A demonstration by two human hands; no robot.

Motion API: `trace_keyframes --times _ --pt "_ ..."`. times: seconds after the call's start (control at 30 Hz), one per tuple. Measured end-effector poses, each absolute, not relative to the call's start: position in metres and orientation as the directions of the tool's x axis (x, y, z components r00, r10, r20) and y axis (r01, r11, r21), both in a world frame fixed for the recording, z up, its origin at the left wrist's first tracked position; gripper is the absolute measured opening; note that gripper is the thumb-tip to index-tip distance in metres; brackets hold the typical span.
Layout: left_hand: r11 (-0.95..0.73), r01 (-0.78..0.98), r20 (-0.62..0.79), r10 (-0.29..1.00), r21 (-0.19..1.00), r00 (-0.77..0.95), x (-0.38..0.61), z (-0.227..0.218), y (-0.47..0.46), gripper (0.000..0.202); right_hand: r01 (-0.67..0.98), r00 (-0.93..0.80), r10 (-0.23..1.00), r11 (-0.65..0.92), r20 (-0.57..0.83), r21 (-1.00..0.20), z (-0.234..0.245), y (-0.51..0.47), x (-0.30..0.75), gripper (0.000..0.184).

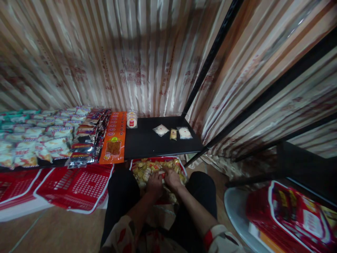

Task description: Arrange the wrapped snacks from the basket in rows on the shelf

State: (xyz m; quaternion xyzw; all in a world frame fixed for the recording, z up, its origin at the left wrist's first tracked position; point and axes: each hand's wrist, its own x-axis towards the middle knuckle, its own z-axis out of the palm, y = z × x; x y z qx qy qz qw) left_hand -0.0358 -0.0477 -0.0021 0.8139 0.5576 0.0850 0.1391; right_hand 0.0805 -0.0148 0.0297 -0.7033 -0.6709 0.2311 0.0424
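Note:
A red basket [134, 162] full of small yellow snack packets [146, 169] sits on the floor between my knees. Both hands are down in the packets. My left hand [154, 185] and my right hand [172, 178] lie side by side, fingers curled into the pile, closed around packets. On the black shelf [142, 142] above lie two clear round-cake packets [160, 130] and one small yellow packet [173, 134]. A stack of round cakes [132, 120] stands at the shelf's back left.
Rows of snack bags [39, 138], dark foil packs [86, 140] and orange packs [114, 140] fill the shelf's left part. Empty red baskets [76, 186] lie on the floor at left. Another filled red basket [289, 214] sits on a round stool at right. A striped curtain hangs behind.

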Motion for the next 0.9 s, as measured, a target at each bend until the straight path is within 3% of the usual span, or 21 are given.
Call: trace_keyframes --times 0.2,0.43,0.7,0.8,0.9 --pt "-0.308 0.887 0.004 0.945 0.344 0.326 -0.034 -0.002 -0.047 0.037 0.875 0.072 0.967 -0.179 -0.244 -0.45 0.038 -0.004 0.085 0.035" --pt "-0.254 0.883 -0.007 0.96 0.394 0.279 -0.036 0.008 -0.042 0.038 0.892 0.135 0.955 -0.233 -0.264 -0.387 0.054 -0.005 0.09 0.031" --pt "-0.3 0.805 0.097 0.951 0.512 0.292 -0.042 0.029 -0.041 0.04 0.869 0.161 0.964 -0.241 -0.212 -0.433 0.062 -0.003 0.095 0.037" --pt "-0.304 0.781 0.15 0.952 0.545 0.265 -0.045 0.037 -0.041 0.042 0.804 0.189 0.964 -0.262 -0.189 -0.534 0.06 0.002 0.102 0.035" --pt "-0.334 0.742 0.205 0.942 0.581 0.265 -0.049 0.042 -0.041 0.043 0.634 0.218 0.962 -0.266 -0.163 -0.726 0.058 0.004 0.104 0.035"
